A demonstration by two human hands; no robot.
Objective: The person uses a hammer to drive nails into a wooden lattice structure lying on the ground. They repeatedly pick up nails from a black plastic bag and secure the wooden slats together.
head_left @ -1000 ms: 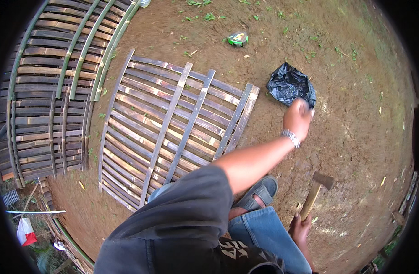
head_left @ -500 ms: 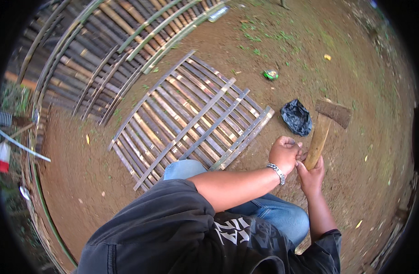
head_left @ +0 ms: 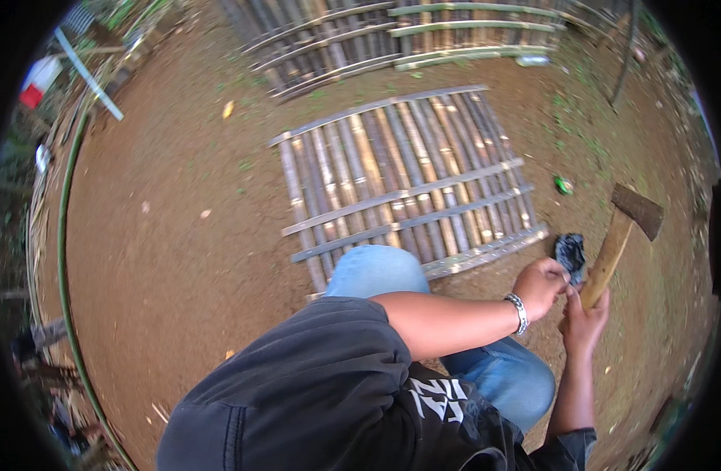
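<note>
The hatchet (head_left: 609,261) is gripped in the right hand (head_left: 585,315), with the fingers wrapped around the lower part of its wooden handle. It is held tilted, its head raised away from the body and its blade turned to the right. The left hand (head_left: 539,289) is closed, its fingertips drawn together close to the right thumb; whether anything small is pinched there cannot be told. A chain bracelet (head_left: 519,312) is worn on the left wrist.

Just beyond the hands, a black bag (head_left: 570,255) is seen on the ground (head_left: 188,259), its lower edge partly hidden. Farther out, near the hatchet's head, a small green object (head_left: 563,185) is seen; its kind cannot be made out. To the left of the bag, a slatted panel (head_left: 404,177) is laid flat, partly covered from view by a knee (head_left: 376,269) in blue denim. Beyond it, more slatwork (head_left: 329,51) is seen.
</note>
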